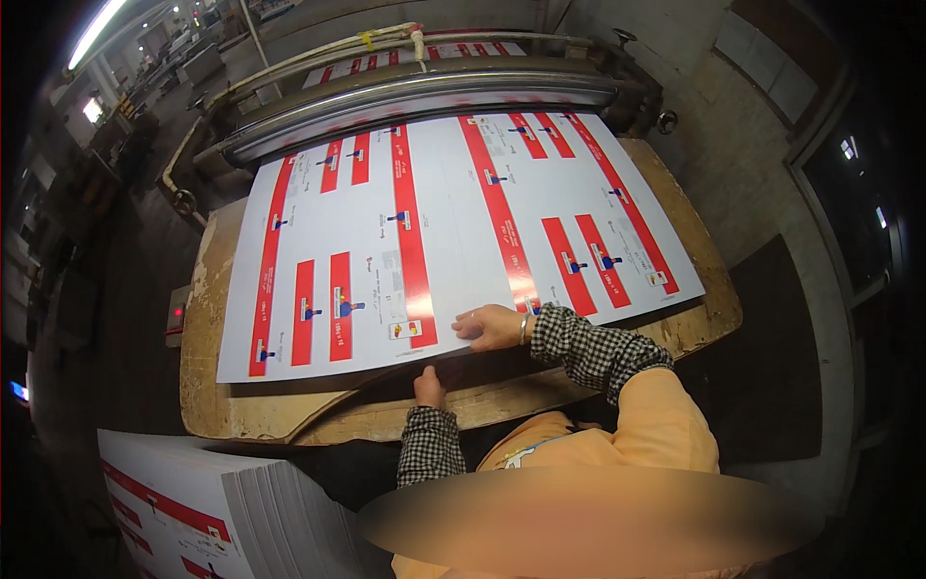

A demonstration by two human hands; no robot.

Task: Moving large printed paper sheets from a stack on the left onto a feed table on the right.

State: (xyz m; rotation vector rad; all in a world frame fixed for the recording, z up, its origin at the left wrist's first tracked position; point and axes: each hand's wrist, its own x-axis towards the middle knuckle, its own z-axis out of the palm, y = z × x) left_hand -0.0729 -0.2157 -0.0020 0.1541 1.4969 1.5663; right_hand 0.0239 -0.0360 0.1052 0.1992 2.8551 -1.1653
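Observation:
A large white printed sheet (453,232) with red bands and small blue figures lies across a worn wooden table (227,410). Its far end reaches the shiny metal roller (424,106). Over the sheet's near edge, right of its middle, my right hand (494,328) is closed, fingers bent around that edge. My left hand (429,388) is just below the same edge, a little to the left, with the thumb pointing up; its other fingers are hidden. Both forearms wear black-and-white checked sleeves.
A tall stack of similar printed sheets (289,511) stands at the lower left, beside the table. Behind the roller, more printed material (415,60) shows under a wrapped bar (318,50). A small box with a red light (177,314) is at the table's left side.

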